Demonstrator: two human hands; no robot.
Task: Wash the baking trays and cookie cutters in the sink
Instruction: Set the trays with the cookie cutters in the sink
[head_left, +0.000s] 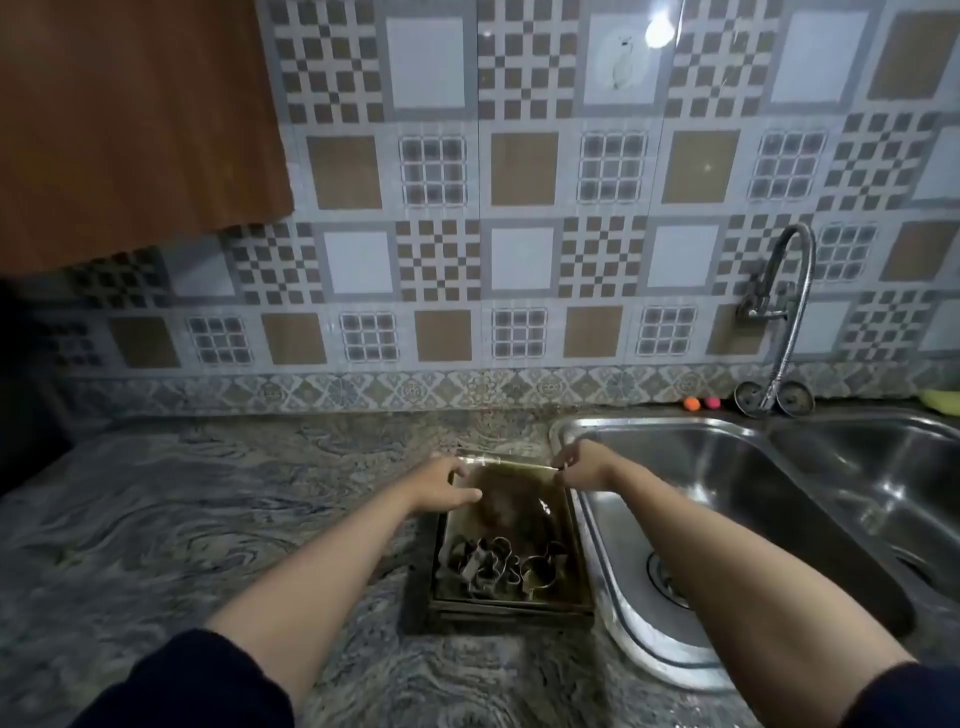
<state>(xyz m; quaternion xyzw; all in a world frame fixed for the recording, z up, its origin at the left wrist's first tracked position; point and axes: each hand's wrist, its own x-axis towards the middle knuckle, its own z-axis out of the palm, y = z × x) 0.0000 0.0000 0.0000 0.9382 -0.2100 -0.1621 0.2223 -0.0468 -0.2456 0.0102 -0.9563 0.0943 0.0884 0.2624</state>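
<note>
Baking tray (570, 525) holds cookie cutters (498, 569); both hands' fingers (457, 470) pinch far rim.

Dim, soft-focus picture lit from one lamp whose glare (658, 30) flares on the wall tiles (519, 166), the left edge sunk in shadow, straight lines bowing toward the corners.

Stacked baking trays (574, 540), dark and greasy with a brown smear in the top one, flat just left of the sink (727, 467). Metal cookie cutters (498, 569) heaped at the tray's near end, away from the sink's tap side.
</note>
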